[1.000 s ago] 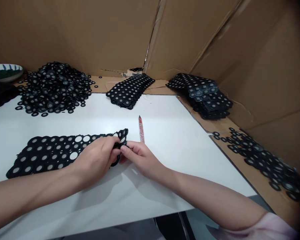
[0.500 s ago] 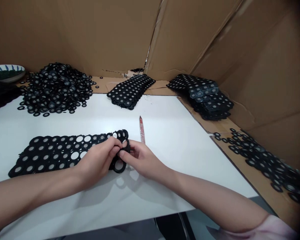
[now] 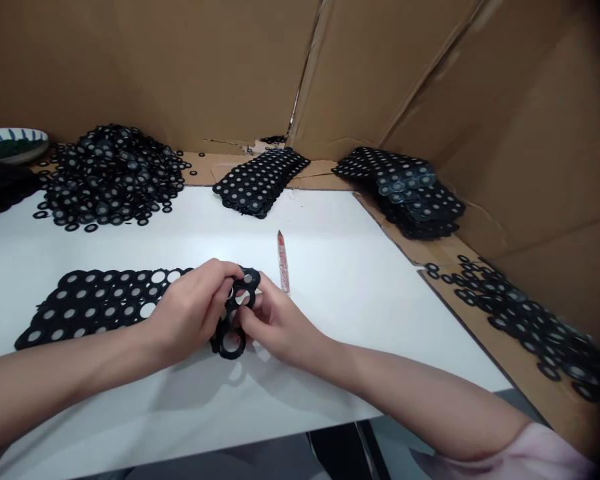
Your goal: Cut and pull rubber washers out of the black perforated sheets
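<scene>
A black sheet of joined rings [image 3: 94,293] lies on the white table, and its right end is lifted between my hands. Most of its rings have pale grey centres; a few look white or see-through. My left hand [image 3: 195,300] pinches the sheet near its right end, over the upper rows. Facing it, my right hand [image 3: 273,313] grips the end rings from the right, thumb in front and the other fingers partly hidden behind. One large open ring hangs at the lower corner, below both hands.
A heap of loose black rings [image 3: 115,177] sits at the back left, beside a striped bowl [image 3: 17,157]. More ringed sheets [image 3: 260,180] lie at the back, with another stack [image 3: 410,193] at right. A pointed red tool [image 3: 283,260] rests beyond my right hand. Loose rings [image 3: 520,313] line the right cardboard.
The sheet's right end has turned and dropped slightly, so its end rings now face me more. My left hand has shifted a little up the sheet, and both hands keep their grip.
</scene>
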Action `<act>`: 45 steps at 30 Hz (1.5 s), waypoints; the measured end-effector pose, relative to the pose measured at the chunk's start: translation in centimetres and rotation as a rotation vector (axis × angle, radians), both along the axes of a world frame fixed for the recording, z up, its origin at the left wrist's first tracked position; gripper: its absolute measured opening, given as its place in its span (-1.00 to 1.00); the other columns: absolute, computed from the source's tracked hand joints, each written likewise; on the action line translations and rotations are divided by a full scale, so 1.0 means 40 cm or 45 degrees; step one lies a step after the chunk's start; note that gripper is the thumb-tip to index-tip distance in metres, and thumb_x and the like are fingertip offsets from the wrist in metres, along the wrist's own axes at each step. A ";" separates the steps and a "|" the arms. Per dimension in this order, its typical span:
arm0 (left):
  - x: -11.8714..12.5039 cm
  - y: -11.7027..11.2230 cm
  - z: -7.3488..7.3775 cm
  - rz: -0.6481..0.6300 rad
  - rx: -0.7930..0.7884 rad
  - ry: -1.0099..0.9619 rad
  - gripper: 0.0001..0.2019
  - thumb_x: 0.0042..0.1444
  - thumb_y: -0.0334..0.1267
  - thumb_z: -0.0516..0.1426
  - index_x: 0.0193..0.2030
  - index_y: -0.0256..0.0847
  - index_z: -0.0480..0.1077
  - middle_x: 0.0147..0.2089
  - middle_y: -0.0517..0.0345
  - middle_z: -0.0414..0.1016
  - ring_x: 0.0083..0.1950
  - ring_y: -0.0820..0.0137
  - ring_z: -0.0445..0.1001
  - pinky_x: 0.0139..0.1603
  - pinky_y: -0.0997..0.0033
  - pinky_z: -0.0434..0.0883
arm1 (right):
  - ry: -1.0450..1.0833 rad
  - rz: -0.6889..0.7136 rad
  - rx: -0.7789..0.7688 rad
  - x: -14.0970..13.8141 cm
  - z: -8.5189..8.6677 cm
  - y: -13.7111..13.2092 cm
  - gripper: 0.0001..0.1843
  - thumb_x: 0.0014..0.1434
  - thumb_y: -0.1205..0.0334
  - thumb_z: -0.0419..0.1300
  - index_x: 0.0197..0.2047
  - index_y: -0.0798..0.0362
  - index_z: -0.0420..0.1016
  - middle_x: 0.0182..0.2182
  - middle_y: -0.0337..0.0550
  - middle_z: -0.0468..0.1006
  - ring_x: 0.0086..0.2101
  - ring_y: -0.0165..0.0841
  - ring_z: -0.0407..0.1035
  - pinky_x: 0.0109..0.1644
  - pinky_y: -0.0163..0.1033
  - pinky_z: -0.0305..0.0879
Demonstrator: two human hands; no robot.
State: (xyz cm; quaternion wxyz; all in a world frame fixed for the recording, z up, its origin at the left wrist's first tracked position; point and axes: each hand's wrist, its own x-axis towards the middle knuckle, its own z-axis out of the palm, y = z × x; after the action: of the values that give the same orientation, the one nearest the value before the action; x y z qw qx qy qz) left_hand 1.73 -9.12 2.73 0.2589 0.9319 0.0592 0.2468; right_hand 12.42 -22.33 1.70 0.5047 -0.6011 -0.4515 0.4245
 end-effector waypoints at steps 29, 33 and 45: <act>0.020 0.005 0.019 0.060 -1.165 -0.114 -0.84 0.13 -0.16 0.02 -0.25 -0.18 0.32 -0.57 0.31 0.06 -0.53 0.55 0.08 -0.54 0.56 0.09 | 0.351 -0.187 -0.054 0.011 0.038 0.011 -0.92 0.04 0.42 -0.01 -0.37 0.06 0.16 -0.56 -0.38 0.30 -0.64 -0.55 0.31 -0.59 -0.45 0.26; 0.016 -0.005 0.020 0.084 -1.146 -0.166 -0.85 0.13 -0.18 0.02 -0.26 -0.18 0.31 -0.57 0.30 0.05 -0.52 0.54 0.07 -0.52 0.53 0.08 | 0.345 -0.197 -0.075 0.007 0.050 0.009 -0.91 0.02 0.42 -0.02 -0.39 0.05 0.15 -0.58 -0.38 0.28 -0.64 -0.55 0.27 -0.59 -0.44 0.24; 0.029 0.052 0.023 0.215 -0.712 -0.140 -0.91 0.15 -0.26 -0.06 -0.30 -0.16 0.24 -0.46 0.27 0.25 -0.47 0.50 0.21 -0.43 0.46 0.18 | 0.379 -0.225 -0.108 0.008 0.035 0.011 -0.93 0.04 0.39 -0.07 -0.40 0.05 0.08 -0.55 -0.29 0.32 -0.55 -0.49 0.21 -0.56 -0.42 0.12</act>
State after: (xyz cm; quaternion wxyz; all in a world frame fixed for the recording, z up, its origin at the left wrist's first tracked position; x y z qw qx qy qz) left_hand 2.91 -7.05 3.65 0.4871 0.8015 0.1882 0.2916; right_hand 12.73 -21.89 3.10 0.5754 -0.5897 -0.2989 0.4815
